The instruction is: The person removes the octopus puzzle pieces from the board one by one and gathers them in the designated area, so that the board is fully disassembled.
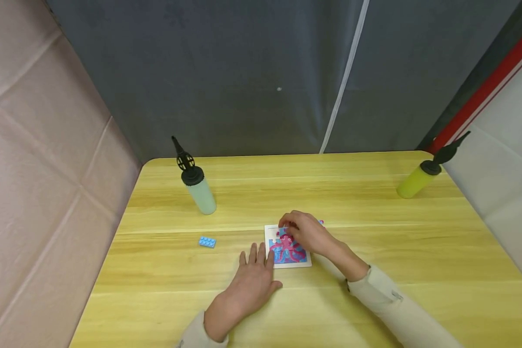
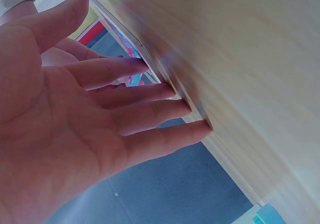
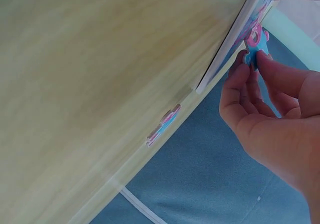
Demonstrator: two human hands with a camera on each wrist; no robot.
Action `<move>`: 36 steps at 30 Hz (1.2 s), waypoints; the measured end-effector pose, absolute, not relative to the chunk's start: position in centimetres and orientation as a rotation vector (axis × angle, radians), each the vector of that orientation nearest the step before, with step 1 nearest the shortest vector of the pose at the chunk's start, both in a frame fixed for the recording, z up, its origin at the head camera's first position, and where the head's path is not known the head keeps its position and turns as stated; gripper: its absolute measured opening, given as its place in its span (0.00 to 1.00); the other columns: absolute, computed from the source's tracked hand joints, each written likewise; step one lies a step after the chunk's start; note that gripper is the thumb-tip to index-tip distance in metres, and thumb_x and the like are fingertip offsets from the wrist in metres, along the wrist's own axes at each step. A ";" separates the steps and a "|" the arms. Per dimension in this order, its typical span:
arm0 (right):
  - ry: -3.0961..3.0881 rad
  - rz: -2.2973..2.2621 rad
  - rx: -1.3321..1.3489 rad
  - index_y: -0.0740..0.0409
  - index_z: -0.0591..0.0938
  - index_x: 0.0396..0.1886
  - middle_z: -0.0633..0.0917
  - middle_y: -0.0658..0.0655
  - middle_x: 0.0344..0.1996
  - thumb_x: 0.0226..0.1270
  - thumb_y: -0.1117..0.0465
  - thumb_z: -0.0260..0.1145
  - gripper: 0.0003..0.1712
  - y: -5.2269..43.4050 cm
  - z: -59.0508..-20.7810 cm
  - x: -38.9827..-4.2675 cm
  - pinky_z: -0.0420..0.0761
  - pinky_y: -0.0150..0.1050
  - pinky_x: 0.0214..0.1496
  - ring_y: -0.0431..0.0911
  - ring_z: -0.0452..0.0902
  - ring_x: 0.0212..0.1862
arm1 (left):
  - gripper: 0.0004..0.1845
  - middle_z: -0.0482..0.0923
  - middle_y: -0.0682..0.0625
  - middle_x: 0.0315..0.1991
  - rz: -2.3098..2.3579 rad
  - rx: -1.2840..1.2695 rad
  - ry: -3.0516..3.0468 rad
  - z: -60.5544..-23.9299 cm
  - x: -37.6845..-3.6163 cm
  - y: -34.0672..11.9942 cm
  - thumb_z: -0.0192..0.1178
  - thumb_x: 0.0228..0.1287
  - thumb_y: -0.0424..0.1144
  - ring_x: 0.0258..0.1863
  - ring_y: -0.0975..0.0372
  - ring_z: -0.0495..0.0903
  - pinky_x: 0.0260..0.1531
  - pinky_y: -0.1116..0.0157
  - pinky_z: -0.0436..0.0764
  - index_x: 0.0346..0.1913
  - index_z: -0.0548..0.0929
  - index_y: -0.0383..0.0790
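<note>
A white-framed jigsaw puzzle (image 1: 288,265) with a pink octopus on blue lies on the table, its upper part partly bare white. Between thumb and fingers, my right hand (image 1: 306,232) pinches a blue-and-pink puzzle piece (image 3: 257,46) over the upper part of the puzzle. My left hand (image 1: 254,280) lies with straight, spread fingers at the puzzle's left edge, fingertips touching the table and the frame's side. Another puzzle piece (image 3: 164,125) lies on the table beyond the frame, mostly hidden behind my right hand in the head view.
A light blue toy brick (image 1: 207,242) sits left of the puzzle. Farther back on the left stands a pale green bottle (image 1: 202,195) with a black top, and a yellow-green one (image 1: 415,182) stands at the far right. A dark curtain (image 1: 226,77) hangs behind the table.
</note>
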State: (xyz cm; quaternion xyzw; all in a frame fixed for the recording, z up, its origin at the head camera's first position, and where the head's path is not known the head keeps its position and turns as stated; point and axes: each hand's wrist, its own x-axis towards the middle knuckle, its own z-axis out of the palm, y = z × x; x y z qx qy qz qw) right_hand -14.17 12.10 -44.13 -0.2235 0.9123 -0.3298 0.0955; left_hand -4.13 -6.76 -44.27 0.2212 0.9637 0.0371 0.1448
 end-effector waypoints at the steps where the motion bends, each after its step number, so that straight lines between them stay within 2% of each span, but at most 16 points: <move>1: 2.705 -0.978 -0.668 0.56 0.87 0.45 0.83 0.50 0.32 0.73 0.69 0.64 0.08 12.1 -44.2 -14.2 0.75 0.34 0.37 0.40 0.72 0.31 | 0.40 0.62 0.32 0.78 0.109 0.637 2.776 -44.3 -4.1 -6.8 0.57 0.74 0.60 0.78 0.39 0.62 0.72 0.40 0.69 0.76 0.68 0.34; 12: 2.693 -0.987 -0.622 0.52 0.86 0.41 0.82 0.51 0.32 0.73 0.69 0.64 0.09 12.3 -44.2 -14.2 0.74 0.35 0.36 0.41 0.72 0.32 | 0.40 0.62 0.32 0.78 0.122 0.654 2.791 -44.3 -4.1 -6.8 0.58 0.73 0.60 0.77 0.38 0.63 0.71 0.39 0.69 0.76 0.68 0.33; 22: 2.710 -1.003 -0.570 0.56 0.86 0.46 0.85 0.50 0.36 0.75 0.67 0.64 0.07 12.4 -44.1 -14.2 0.77 0.36 0.41 0.41 0.75 0.35 | 0.40 0.63 0.32 0.77 0.103 0.663 2.797 -44.3 -4.0 -6.7 0.57 0.74 0.60 0.77 0.39 0.64 0.71 0.40 0.70 0.76 0.68 0.33; 36: 2.694 -1.023 -0.545 0.56 0.86 0.46 0.86 0.52 0.39 0.75 0.68 0.63 0.08 13.2 -44.0 -14.2 0.81 0.42 0.47 0.44 0.77 0.40 | 0.40 0.63 0.32 0.77 0.085 0.654 2.792 -44.3 -4.0 -6.7 0.57 0.74 0.60 0.77 0.39 0.63 0.71 0.40 0.70 0.76 0.67 0.34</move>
